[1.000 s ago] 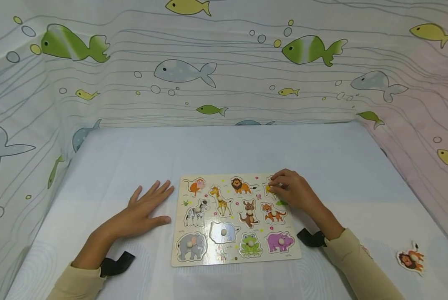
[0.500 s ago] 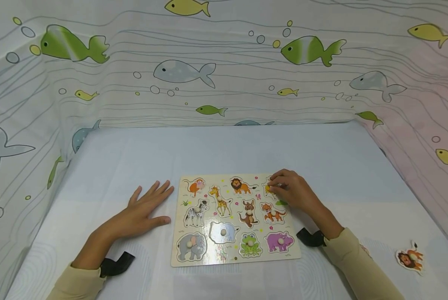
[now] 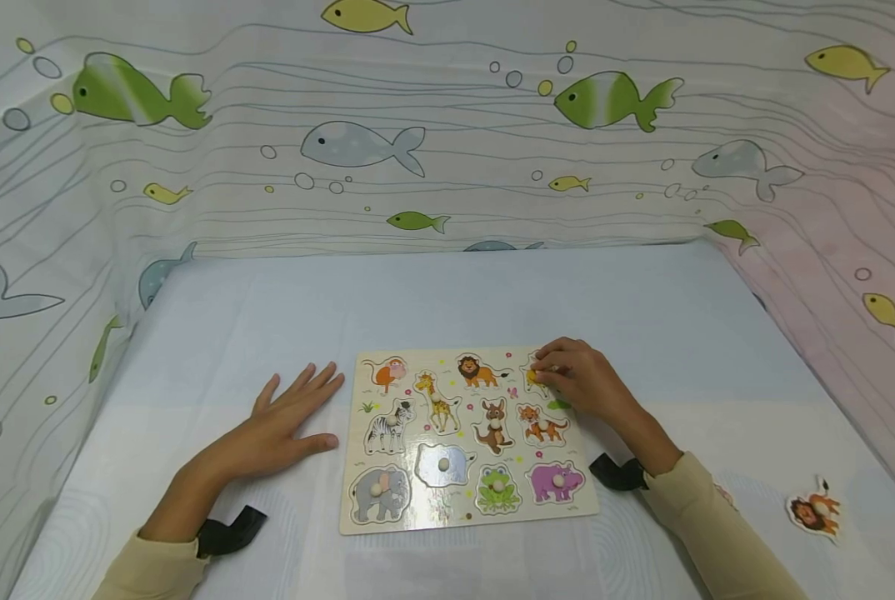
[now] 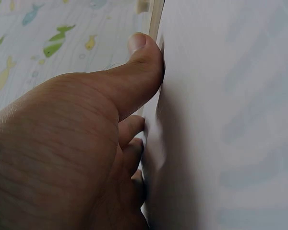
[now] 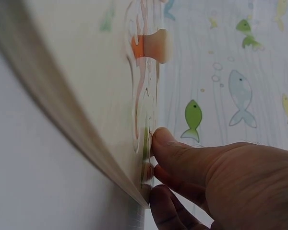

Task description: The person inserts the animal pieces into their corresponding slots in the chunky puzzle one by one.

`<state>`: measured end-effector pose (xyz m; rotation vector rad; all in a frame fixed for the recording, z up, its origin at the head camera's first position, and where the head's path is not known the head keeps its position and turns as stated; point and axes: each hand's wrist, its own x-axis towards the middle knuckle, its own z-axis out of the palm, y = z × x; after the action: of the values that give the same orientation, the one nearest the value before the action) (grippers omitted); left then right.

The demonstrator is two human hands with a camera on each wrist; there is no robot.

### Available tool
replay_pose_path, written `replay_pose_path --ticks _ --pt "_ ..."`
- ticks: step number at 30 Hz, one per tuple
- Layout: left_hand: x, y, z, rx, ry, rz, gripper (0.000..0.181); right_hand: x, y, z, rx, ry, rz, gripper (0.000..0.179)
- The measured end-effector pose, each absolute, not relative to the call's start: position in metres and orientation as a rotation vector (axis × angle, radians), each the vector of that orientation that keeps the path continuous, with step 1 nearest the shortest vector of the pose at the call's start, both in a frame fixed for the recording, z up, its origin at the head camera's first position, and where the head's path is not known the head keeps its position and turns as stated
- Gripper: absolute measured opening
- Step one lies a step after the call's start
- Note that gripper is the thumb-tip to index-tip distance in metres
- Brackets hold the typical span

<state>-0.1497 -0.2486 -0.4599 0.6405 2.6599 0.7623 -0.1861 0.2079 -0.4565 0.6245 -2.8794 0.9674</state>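
A wooden animal puzzle board [image 3: 447,518] lies flat on the white table. At its top right corner my right hand [image 3: 578,375] pinches a yellow animal puzzle piece [image 3: 535,377], mostly covered by the fingers. Seen from the right wrist, thumb and fingertips [image 5: 164,136] meet close against the board's face, and the knob is hidden. My left hand [image 3: 278,433] rests palm down on the cloth, fingers spread, just left of the board; in the left wrist view its thumb [image 4: 139,62] is near the board's edge. A lion [image 3: 480,372] without a knob shows in the top row.
A loose lion piece [image 3: 815,510] lies on the table at the far right. Something small and partly hidden [image 3: 725,495] shows beside the right sleeve. Knobbed pieces in the board include an elephant [image 3: 380,494], a frog [image 3: 497,490] and a hippo [image 3: 556,482]. A fish-print cloth stands behind.
The head view has shifted slightly, so everything appears a little further left. Both hands keep their places; the right fingers stay on the yellow piece.
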Motion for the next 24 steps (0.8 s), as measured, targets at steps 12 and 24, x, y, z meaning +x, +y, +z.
replay_pose_path --ticks 12,24 --pt "-0.1486 -0.2480 -0.4595 0.647 2.673 0.762 0.087 -0.1871 0.2080 -0.4587 0.638 -2.852 0.942 0.014" --pt "-0.1498 -0.2475 -0.4596 0.638 2.671 0.762 0.088 -0.1869 0.2076 -0.4576 0.629 -2.855 0.944 0.016"
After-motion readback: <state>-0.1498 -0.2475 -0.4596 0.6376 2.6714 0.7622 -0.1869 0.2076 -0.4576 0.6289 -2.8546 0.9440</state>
